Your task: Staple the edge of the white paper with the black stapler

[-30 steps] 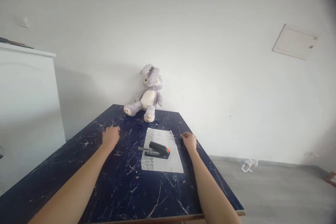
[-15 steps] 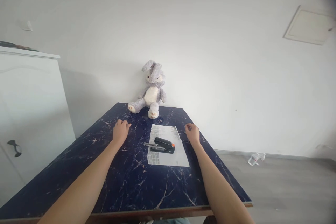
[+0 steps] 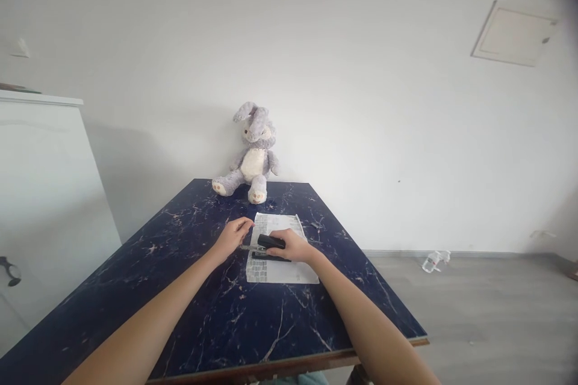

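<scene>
A black stapler (image 3: pixel 271 242) lies on a printed paper sheet (image 3: pixel 282 272), its thin metal tray sticking out to the left. My right hand (image 3: pixel 292 245) is closed round the stapler's top and right end, hiding that end. By the stapler's left end is my left hand (image 3: pixel 235 236), above the table at the sheet's left edge. Its fingers point right and are pressed together; anything between them is too small to make out. Whether this hand touches the metal tray, I cannot tell.
A grey plush rabbit (image 3: pixel 254 156) sits at the far end of the dark blue marbled table (image 3: pixel 212 325), against the wall. A small dark item (image 3: pixel 315 226) lies right of the sheet. A white cabinet (image 3: pixel 40 192) stands left; a clear plastic bottle (image 3: pixel 432 261) is on the floor.
My right hand has moved left from the table's right side and taken hold of the stapler. My left hand has come right, to the stapler's left end. The view has shifted slightly.
</scene>
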Action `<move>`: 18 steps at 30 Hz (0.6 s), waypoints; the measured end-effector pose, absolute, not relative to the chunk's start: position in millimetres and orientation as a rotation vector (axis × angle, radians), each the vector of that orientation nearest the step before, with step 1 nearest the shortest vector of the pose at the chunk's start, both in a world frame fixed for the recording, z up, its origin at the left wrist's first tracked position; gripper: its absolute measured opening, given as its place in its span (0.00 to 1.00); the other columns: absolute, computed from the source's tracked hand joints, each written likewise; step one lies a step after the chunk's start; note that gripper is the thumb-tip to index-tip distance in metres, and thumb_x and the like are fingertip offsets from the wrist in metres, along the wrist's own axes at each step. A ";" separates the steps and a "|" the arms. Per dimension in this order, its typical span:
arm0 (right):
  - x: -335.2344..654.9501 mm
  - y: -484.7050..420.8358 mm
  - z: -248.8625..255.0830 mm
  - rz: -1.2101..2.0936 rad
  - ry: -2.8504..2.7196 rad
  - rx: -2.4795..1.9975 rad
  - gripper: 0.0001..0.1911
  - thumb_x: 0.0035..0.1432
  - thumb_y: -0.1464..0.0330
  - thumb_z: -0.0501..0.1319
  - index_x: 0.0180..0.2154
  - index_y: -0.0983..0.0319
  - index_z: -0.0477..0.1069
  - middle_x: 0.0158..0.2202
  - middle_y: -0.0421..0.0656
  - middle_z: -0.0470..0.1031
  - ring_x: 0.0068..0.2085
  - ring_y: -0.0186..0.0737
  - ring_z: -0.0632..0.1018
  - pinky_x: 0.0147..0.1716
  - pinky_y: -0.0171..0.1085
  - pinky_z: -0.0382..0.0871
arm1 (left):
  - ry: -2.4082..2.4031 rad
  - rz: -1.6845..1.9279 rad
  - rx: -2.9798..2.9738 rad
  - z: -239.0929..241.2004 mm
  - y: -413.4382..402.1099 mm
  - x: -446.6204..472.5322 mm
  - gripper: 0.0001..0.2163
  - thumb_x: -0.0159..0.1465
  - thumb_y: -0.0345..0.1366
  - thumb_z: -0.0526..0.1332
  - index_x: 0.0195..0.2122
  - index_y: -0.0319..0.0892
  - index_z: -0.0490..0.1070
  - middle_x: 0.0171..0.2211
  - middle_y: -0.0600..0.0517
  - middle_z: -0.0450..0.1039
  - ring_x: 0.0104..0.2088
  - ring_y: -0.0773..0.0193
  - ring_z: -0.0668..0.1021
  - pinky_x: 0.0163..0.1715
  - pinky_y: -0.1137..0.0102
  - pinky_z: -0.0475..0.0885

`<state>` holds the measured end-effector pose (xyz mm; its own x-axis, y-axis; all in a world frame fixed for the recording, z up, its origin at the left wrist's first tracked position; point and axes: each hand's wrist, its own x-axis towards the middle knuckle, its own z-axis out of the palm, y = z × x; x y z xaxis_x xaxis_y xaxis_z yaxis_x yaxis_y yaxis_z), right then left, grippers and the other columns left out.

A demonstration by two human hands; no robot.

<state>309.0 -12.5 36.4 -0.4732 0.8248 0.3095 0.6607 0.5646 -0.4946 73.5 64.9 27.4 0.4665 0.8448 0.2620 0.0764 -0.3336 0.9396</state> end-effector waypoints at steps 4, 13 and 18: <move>316.1 -9.3 35.0 0.353 -2.252 -1.208 0.18 0.62 0.53 0.63 0.33 0.61 0.70 0.26 0.37 0.70 0.27 0.33 0.68 0.28 0.34 0.55 | 0.797 1.017 1.705 23.3 68.0 73.8 0.26 0.64 0.59 0.57 0.43 0.39 0.75 0.19 0.61 0.51 0.17 0.71 0.57 0.17 0.74 0.57; 331.6 -2.7 31.9 0.457 -2.182 -1.225 0.20 0.63 0.51 0.62 0.37 0.61 0.74 0.29 0.40 0.74 0.27 0.36 0.70 0.29 0.35 0.58 | 0.811 1.036 2.191 31.5 67.4 68.5 0.18 0.68 0.48 0.58 0.47 0.42 0.81 0.36 0.48 0.79 0.32 0.62 0.77 0.32 0.70 0.68; 334.3 -1.1 30.1 0.426 -2.171 -1.214 0.18 0.62 0.52 0.63 0.35 0.62 0.73 0.28 0.39 0.73 0.28 0.35 0.70 0.29 0.35 0.58 | 0.703 0.950 2.295 26.5 63.5 70.7 0.13 0.64 0.42 0.65 0.48 0.46 0.82 0.45 0.47 0.80 0.42 0.58 0.80 0.41 0.68 0.72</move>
<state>334.3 -1.1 30.1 -0.3947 0.8490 0.3514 0.6535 0.5282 -0.5422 70.7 63.5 26.5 0.6129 0.6426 0.4598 0.2512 -0.7101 0.6577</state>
